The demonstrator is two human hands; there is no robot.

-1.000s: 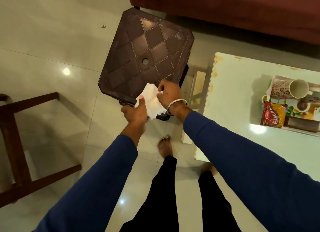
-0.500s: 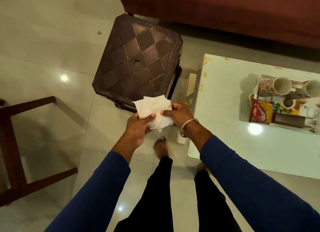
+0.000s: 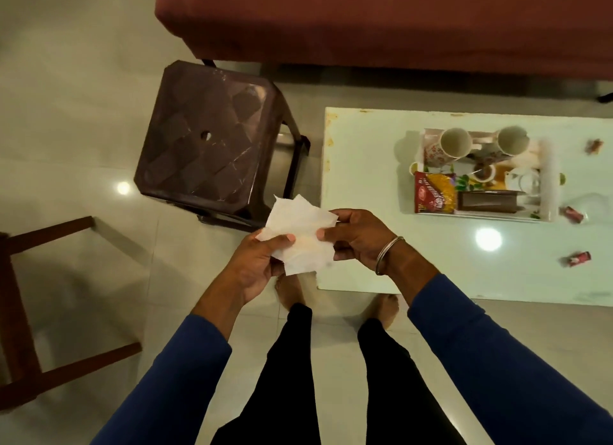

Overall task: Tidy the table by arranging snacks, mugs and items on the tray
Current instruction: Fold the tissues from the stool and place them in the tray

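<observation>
A white paper tissue point(image 3: 300, 234) is stretched between both hands in front of me, above the floor. My left hand point(image 3: 257, 264) pinches its left edge and my right hand point(image 3: 356, 237) pinches its right edge. On the pale green table point(image 3: 374, 252) to the right stands a tray point(image 3: 549, 186). It holds two floral mugs point(image 3: 447, 144) lying on their sides, a red and yellow snack packet point(image 3: 434, 192), a brown box point(image 3: 486, 202), a small cup and a clear glass. Three small red wrapped sweets point(image 3: 578, 259) lie on the table right of the tray.
A brown plastic stool point(image 3: 205, 142) stands on the tiled floor left of the table. A maroon sofa point(image 3: 381, 23) runs along the top. A dark wooden chair frame point(image 3: 23, 295) is at the left edge. My bare feet stand by the table's near corner.
Both hands have drawn the tissue back from the stool's edge toward me and spread it flatter. The view has swung right, showing more of the table and the sweets.
</observation>
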